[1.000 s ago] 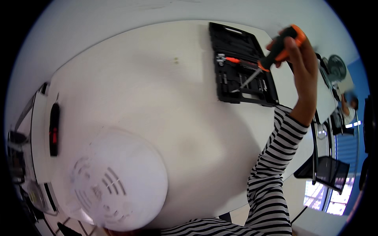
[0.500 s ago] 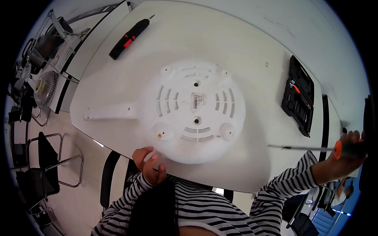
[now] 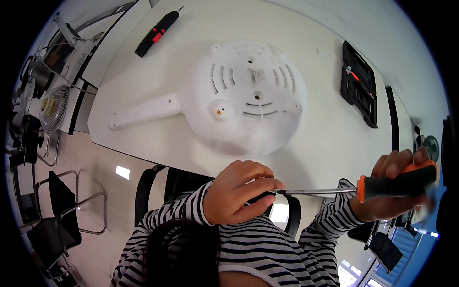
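My right hand (image 3: 382,210) is wrapped round the dark green and orange handle of a screwdriver (image 3: 320,191), whose shaft points left. At its tip, the thumb and fingers of my left hand (image 3: 241,193) are pinched together. What they hold there is too small to make out. Beyond both hands a round white plastic housing (image 3: 277,126) lies on the table. It has curved vent slots, screw holes, several round feet and a long flat arm reaching left. One foot shows an orange-brown spot.
On the white table (image 3: 330,143), a black and red electric screwdriver (image 3: 158,33) lies at the far left. An open black tool case (image 3: 358,95) lies at the right. A fan (image 3: 53,110) and black chairs (image 3: 62,205) stand to the left.
The screwdriver has come leftward in my right hand. My left hand has moved right and closed at its tip. The housing, tool case and table appear higher in view.
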